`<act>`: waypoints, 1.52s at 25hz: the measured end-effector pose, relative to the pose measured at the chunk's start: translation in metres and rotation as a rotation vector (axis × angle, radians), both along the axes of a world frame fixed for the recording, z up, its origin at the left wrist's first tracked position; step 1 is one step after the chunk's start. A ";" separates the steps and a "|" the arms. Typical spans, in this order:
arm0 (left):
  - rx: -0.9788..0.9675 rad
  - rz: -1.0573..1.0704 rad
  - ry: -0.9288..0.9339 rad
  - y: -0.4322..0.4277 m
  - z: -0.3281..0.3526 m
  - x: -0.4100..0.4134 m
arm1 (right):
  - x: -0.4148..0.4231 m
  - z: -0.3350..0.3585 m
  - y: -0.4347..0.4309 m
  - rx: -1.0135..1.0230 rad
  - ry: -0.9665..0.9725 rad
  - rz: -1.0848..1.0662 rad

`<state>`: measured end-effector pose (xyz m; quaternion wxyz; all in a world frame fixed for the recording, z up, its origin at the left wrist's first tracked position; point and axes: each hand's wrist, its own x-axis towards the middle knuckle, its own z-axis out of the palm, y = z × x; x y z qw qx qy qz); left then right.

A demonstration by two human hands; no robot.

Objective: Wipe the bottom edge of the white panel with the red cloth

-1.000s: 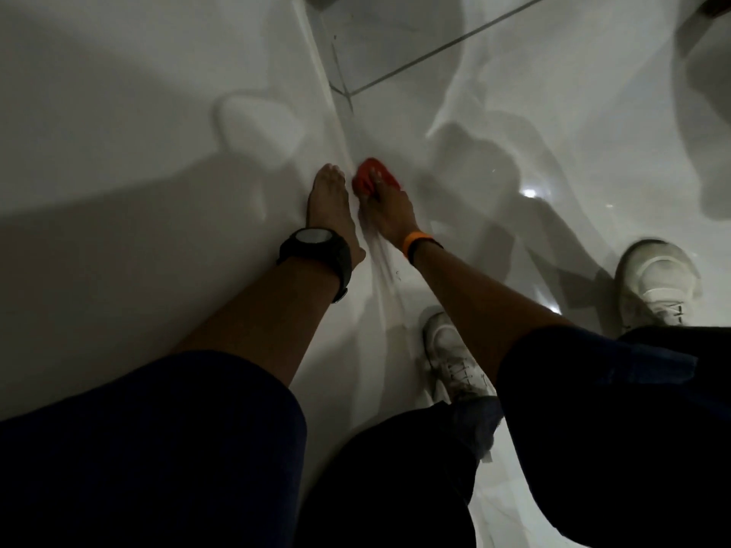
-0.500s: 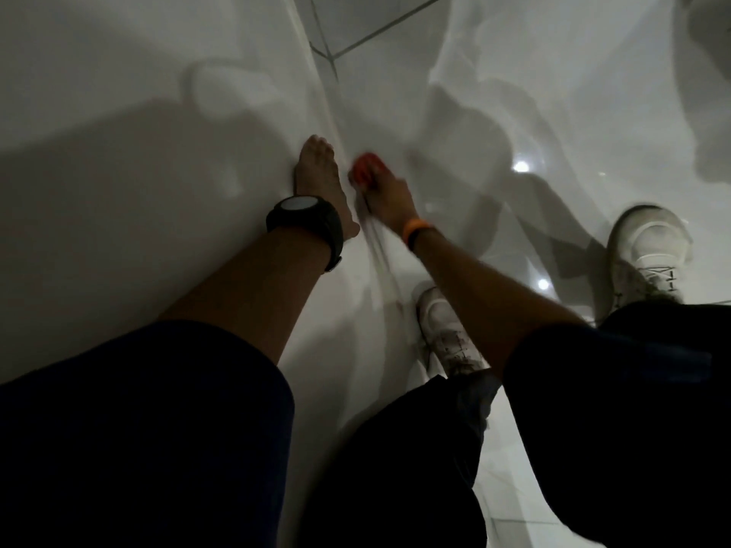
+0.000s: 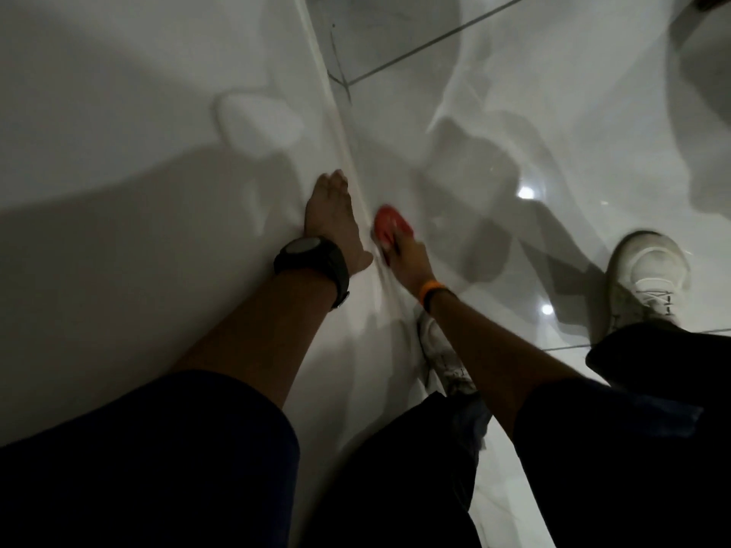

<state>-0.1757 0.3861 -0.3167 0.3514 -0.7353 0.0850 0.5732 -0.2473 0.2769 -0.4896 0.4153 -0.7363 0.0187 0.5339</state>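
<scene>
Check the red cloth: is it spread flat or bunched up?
Bunched up. The red cloth shows as a compact wad gripped in the right hand, at the bottom edge of the white panel.

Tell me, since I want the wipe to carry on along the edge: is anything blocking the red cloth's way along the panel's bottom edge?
Nothing visible does. The right hand holds the red cloth at the white panel's bottom edge, and the strip ahead looks bare. The left hand lies flat on the panel face beside it, not on the edge.
</scene>
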 end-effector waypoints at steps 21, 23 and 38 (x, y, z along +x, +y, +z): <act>-0.721 0.276 -0.938 -0.201 0.330 0.080 | 0.173 0.532 -0.339 0.261 -0.061 -0.888; -0.810 0.282 -0.935 -0.245 0.352 0.100 | 0.203 0.565 -0.396 0.239 -0.081 -0.941; -0.896 0.335 -0.879 -0.399 0.357 0.162 | 0.296 0.511 -0.523 -0.486 -0.293 -0.372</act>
